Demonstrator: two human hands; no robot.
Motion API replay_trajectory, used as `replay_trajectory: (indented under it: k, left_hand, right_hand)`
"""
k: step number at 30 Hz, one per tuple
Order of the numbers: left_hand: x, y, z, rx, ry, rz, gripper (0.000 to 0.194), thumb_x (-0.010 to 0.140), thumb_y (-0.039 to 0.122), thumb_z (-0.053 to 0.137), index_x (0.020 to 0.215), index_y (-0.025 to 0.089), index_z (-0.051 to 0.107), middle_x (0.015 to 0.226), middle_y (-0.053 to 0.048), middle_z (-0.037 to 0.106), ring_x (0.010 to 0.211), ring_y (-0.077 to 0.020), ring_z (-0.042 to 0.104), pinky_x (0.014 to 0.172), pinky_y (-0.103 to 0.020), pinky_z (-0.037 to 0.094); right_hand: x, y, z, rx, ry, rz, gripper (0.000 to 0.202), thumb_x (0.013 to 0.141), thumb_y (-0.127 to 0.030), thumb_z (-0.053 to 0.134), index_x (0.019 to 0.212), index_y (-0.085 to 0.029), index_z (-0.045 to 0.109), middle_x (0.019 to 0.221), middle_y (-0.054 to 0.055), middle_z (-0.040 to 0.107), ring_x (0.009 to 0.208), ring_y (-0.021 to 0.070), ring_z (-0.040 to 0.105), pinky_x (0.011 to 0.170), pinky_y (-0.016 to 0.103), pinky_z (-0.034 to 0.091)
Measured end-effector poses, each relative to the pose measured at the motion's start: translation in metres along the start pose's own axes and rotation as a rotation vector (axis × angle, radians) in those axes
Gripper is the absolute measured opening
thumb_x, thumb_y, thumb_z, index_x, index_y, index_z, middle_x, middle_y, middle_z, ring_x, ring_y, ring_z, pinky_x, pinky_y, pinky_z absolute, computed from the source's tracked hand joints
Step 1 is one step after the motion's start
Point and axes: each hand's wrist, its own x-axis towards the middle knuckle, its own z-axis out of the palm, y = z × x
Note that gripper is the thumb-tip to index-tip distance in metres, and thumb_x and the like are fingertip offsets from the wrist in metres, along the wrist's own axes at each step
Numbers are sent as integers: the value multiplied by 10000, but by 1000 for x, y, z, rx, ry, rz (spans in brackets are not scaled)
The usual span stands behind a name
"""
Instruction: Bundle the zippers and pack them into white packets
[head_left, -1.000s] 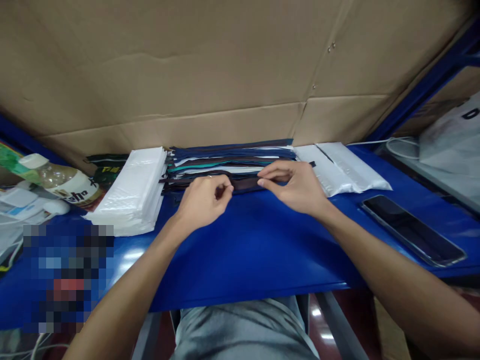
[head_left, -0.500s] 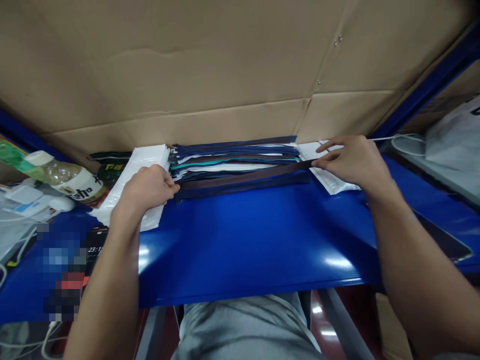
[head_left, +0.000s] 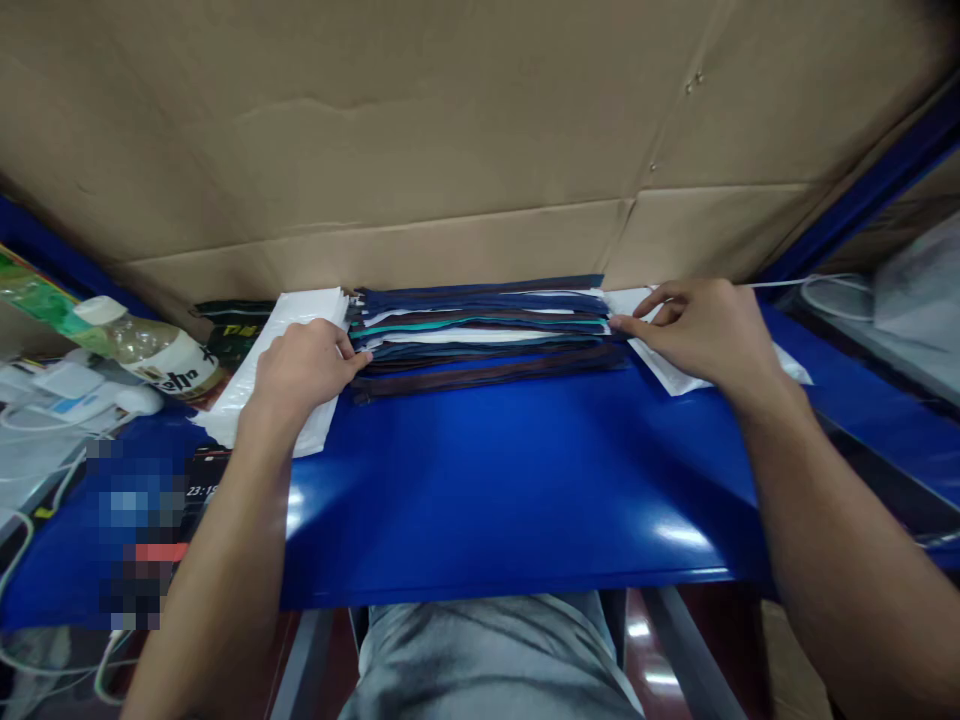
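Long flat zippers [head_left: 480, 325] in navy, brown, white and teal lie side by side in a row. At their left ends is my left hand [head_left: 304, 370], thumb and fingers closed on the end of a zipper; which one is hard to see. My right hand [head_left: 694, 325] pinches at the right ends, higher up the row, with its other fingers curled. Nearest me, a brown zipper [head_left: 450, 378] lies along the front of the row. A stack of white plastic bags [head_left: 262, 375] is under my left hand, and another white bag [head_left: 664, 370] lies under my right.
Behind the blue tabletop [head_left: 480, 500] stands a cardboard wall [head_left: 420, 130]. On the left are a drink bottle [head_left: 161, 350], a dark packet [head_left: 236, 325], a phone-like screen [head_left: 202, 485] and white cables. A dark flat device [head_left: 885, 475] lies by my right forearm.
The brown zipper stretched between my hands now lies at the front of the row. Both hands have moved slightly to the zipper ends further back. The view has shifted a little.
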Motion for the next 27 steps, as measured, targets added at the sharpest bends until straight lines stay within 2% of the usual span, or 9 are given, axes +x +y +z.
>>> replay_trajectory:
  k: [3,7,10,13,22,27]
  left_hand:
    - [10,19,-10,204,9,-54,380,962,556,701,1177,272,834,1087,-137,811,1047,-380,744,947,-496,574]
    - [48,37,-14,303,38,65,443,1026,444,658,1418,261,754,1317,-178,755,1204,-415,706,1013,-517,549]
    - [79,37,-7,370,3,177,462,1031,384,655,1475,275,718,1400,-186,720,1253,-419,683,1022,-501,529]
    - [98,32,-1,405,-41,234,439,1035,383,642,1453,284,734,1397,-179,719,1242,-405,684,1022,-483,510]
    - [96,31,0,490,-25,276,439,1076,350,472,1346,182,776,1294,-226,737,1213,-428,689,1020,-527,492]
    - [92,30,-11,349,106,245,443,1069,320,457,1307,135,782,1258,-248,755,1189,-437,706,1015,-561,522]
  right_hand:
    - [-4,-8,9,11,-32,-71,270,910,-500,826,838,-248,761,749,71,757,724,279,706,697,400,432]
    - [-12,-23,28,0,-118,-153,259,931,-498,781,820,-265,749,724,39,751,659,247,684,646,381,417]
    - [-19,-36,38,2,-215,-193,248,943,-475,759,818,-262,737,713,16,748,647,226,680,632,369,413]
    - [-22,-42,42,-7,-271,-223,251,952,-457,747,812,-252,718,721,10,753,644,213,673,626,359,402]
    - [-24,-44,42,1,-264,-248,275,992,-463,711,823,-246,710,753,19,762,652,211,668,630,352,383]
    - [-24,-41,45,9,-268,-263,295,1001,-474,698,816,-243,701,738,13,755,641,208,672,629,353,405]
